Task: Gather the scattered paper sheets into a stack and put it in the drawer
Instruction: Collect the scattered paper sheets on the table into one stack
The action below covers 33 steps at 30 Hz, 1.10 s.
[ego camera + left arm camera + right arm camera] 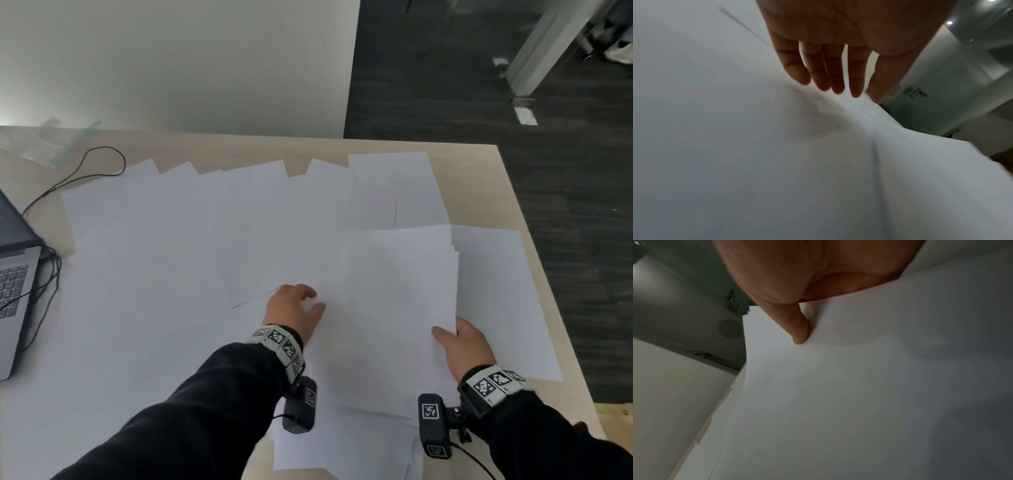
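White paper sheets (171,257) lie scattered and overlapping over most of the wooden table (479,178). At the right, a loose bundle of sheets (394,308) is lifted a little off the others. My right hand (459,339) pinches the bundle's right edge, thumb (798,327) on top of the bundle (838,386) and the fingers hidden beneath it. My left hand (294,305) is at the bundle's left side. Its straight fingers (830,73) touch the paper (777,162) with their tips. No drawer is in view.
An open grey laptop (13,274) sits at the table's left edge with black cables (85,164) running from it. The table's right edge (534,274) drops to dark carpet (565,171). A white wall (171,68) stands behind the table.
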Each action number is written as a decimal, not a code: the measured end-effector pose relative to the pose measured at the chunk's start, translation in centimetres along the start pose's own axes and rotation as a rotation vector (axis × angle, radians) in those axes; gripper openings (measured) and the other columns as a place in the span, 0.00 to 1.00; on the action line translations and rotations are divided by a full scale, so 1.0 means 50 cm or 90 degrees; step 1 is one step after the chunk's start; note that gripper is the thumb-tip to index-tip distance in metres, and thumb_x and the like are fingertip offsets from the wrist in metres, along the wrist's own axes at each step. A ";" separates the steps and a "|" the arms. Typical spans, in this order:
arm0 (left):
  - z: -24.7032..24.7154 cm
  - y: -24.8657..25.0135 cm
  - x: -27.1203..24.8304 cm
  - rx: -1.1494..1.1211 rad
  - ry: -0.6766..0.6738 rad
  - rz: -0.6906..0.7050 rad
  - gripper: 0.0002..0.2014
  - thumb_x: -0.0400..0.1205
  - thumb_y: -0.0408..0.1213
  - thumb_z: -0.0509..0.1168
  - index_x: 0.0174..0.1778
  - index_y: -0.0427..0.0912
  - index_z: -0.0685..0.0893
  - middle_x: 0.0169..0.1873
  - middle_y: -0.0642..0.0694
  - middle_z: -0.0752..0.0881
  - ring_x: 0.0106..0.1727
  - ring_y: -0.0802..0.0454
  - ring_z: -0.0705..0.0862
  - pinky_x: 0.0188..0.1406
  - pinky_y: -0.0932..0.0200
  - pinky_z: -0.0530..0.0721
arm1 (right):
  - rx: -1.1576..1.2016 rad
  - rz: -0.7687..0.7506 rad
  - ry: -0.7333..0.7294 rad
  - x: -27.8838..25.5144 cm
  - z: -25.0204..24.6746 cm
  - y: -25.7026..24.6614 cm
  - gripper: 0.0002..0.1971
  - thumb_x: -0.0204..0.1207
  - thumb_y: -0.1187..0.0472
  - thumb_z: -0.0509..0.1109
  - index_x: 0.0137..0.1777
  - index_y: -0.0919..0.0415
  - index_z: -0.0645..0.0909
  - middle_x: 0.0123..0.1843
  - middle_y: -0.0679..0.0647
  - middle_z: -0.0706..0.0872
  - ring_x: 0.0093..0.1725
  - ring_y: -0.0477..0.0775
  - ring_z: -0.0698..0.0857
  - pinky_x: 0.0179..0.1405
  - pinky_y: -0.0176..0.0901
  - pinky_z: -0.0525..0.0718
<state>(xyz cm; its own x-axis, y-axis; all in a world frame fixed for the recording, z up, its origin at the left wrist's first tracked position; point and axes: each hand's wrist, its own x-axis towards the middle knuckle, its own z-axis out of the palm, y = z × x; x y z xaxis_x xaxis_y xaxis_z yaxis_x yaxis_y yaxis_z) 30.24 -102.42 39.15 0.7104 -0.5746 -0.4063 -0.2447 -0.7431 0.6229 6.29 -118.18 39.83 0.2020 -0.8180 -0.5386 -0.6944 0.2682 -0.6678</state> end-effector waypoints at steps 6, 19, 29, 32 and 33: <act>-0.115 -0.061 0.089 0.274 0.007 -0.091 0.56 0.65 0.71 0.71 0.84 0.62 0.47 0.86 0.48 0.41 0.86 0.42 0.43 0.80 0.35 0.56 | 0.003 0.041 0.111 0.019 -0.037 0.008 0.02 0.79 0.64 0.67 0.49 0.60 0.81 0.48 0.59 0.86 0.48 0.61 0.82 0.52 0.47 0.77; -0.133 -0.096 0.083 0.393 -0.056 -0.023 0.56 0.68 0.73 0.67 0.85 0.62 0.40 0.86 0.57 0.49 0.85 0.45 0.53 0.76 0.38 0.63 | 0.013 0.057 0.148 -0.011 -0.022 0.007 0.03 0.80 0.63 0.67 0.51 0.59 0.80 0.47 0.57 0.84 0.48 0.60 0.82 0.52 0.46 0.76; -0.129 -0.072 0.042 0.368 0.041 0.106 0.12 0.84 0.54 0.54 0.52 0.55 0.81 0.52 0.54 0.88 0.49 0.49 0.83 0.49 0.54 0.74 | 0.062 0.028 0.149 -0.035 -0.066 0.025 0.02 0.81 0.64 0.66 0.49 0.60 0.81 0.44 0.55 0.84 0.45 0.59 0.80 0.50 0.45 0.75; -0.107 -0.059 0.008 0.264 0.067 0.085 0.10 0.84 0.50 0.56 0.48 0.52 0.80 0.47 0.52 0.88 0.44 0.48 0.84 0.44 0.55 0.82 | 0.058 0.025 0.147 -0.035 -0.090 0.039 0.03 0.81 0.63 0.66 0.50 0.60 0.81 0.45 0.56 0.84 0.45 0.60 0.80 0.49 0.46 0.75; -0.094 -0.056 -0.008 0.247 0.069 0.085 0.09 0.83 0.50 0.57 0.47 0.52 0.79 0.47 0.53 0.87 0.44 0.48 0.85 0.45 0.54 0.83 | 0.060 0.024 0.144 -0.033 -0.099 0.046 0.04 0.80 0.63 0.66 0.50 0.61 0.81 0.46 0.57 0.84 0.46 0.61 0.81 0.49 0.46 0.75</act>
<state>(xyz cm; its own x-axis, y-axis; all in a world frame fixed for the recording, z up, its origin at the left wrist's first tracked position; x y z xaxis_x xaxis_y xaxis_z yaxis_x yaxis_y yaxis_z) 33.73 -98.48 40.70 0.7161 -0.6503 -0.2536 -0.5548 -0.7507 0.3587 0.94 -118.71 41.72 0.0094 -0.8969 -0.4421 -0.6294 0.3382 -0.6996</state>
